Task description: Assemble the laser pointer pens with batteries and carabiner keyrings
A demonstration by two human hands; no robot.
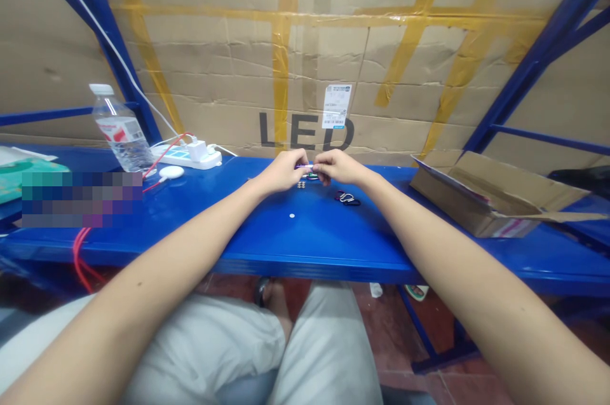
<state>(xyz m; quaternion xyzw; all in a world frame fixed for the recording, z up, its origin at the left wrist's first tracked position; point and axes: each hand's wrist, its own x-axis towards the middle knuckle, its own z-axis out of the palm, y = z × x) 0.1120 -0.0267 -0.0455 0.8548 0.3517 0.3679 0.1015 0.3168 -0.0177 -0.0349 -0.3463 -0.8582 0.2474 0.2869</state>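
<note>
- Head view: the left hand (286,170) and right hand (339,168) meet over the blue table (238,227), near the middle of its back edge.
- Both pinch one tiny purple part (305,167) with their fingertips, just above the table.
- Dark clips (347,198) lie just beside the right hand; small bits (301,185) lie under the hands.
- One part is in hand. The clips and bits lie untouched.

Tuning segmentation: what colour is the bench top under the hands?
Plain blue bench top; it shows best in the head view.
</note>
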